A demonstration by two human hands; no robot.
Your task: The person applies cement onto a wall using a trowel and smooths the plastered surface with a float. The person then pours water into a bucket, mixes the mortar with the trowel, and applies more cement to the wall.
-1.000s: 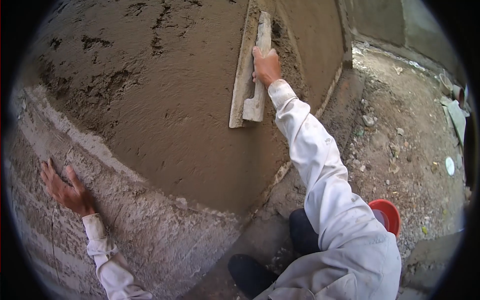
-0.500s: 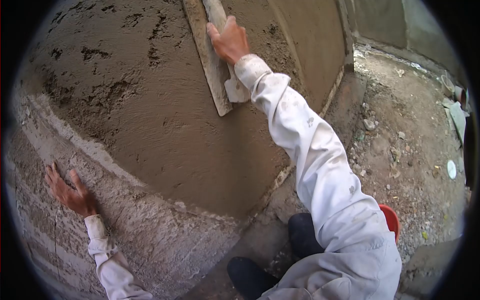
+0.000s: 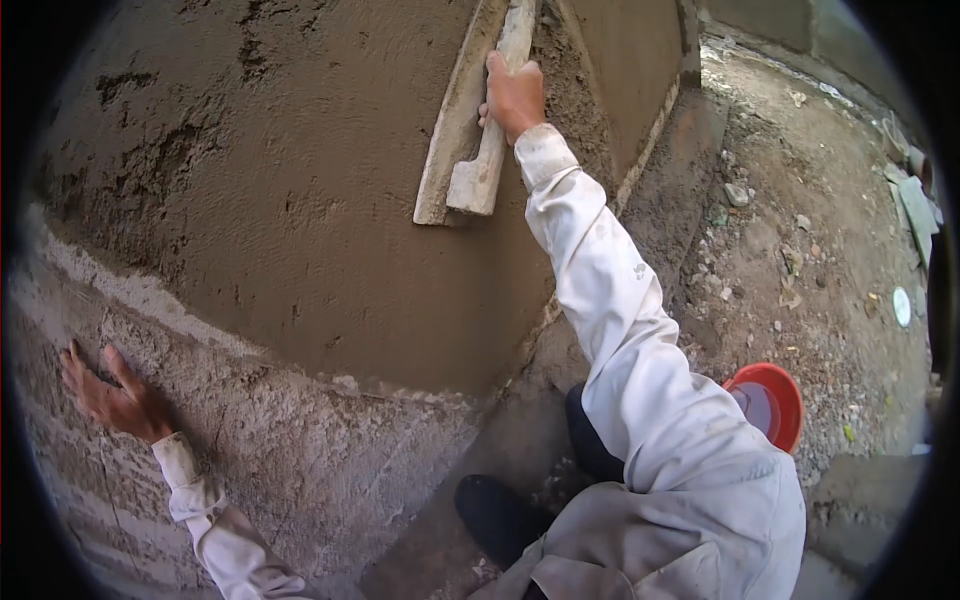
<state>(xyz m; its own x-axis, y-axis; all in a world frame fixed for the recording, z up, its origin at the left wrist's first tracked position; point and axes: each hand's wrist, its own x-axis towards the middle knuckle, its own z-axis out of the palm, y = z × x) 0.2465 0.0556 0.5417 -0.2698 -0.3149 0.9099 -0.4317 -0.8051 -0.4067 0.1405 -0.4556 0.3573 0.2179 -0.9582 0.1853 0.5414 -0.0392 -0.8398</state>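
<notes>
My right hand [image 3: 516,97] is wrapped round the handle of a long, mortar-crusted plastering float [image 3: 446,160]. The float's blade lies against the wet brown plaster [image 3: 330,240] on the wall, tilted with its top leaning right. To the left of the float, the plaster has rough pits and dark hollows; below it, the surface is smoother. My left hand [image 3: 116,398] rests with fingers spread on the rough, older grey wall [image 3: 290,450], under the lower edge of the fresh plaster. Nothing is held in it.
A red bucket [image 3: 768,405] with pale liquid stands on the ground right of my body. Dirt and rubble [image 3: 790,260] cover the ground there, with a white disc [image 3: 901,307] and broken sheets [image 3: 915,220] farther right. My dark boots [image 3: 503,518] are close to the wall.
The float has swung from leaning left to leaning right, and my right hand has moved rightward with it. My left hand sits slightly lower and farther left in view. More of the bucket shows.
</notes>
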